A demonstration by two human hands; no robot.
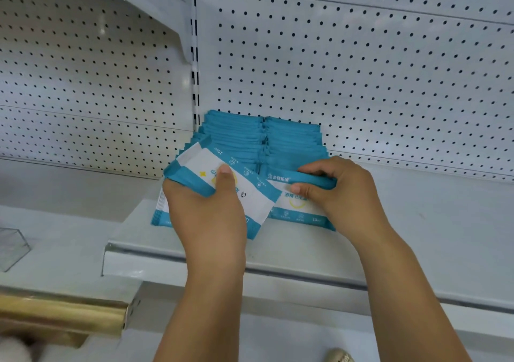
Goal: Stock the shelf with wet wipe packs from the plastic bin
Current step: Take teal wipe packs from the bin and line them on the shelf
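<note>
Two rows of teal-and-white wet wipe packs [250, 136] stand upright on the white shelf [417, 222], against the pegboard back. My left hand [205, 211] grips a tilted bundle of packs [200, 167] at the front of the left row, thumb across the top pack's white face. My right hand [339, 192] pinches the teal top edge of the front pack of the right row [300, 203], fingers curled over it. The plastic bin is out of view.
White pegboard [361, 69] backs the shelf, with a slotted upright post [196, 55] at the middle. A lower shelf section lies to the left [55, 189], with a clear plastic piece [11, 247] at its edge. A gold-coloured bar [61, 314] sits bottom left.
</note>
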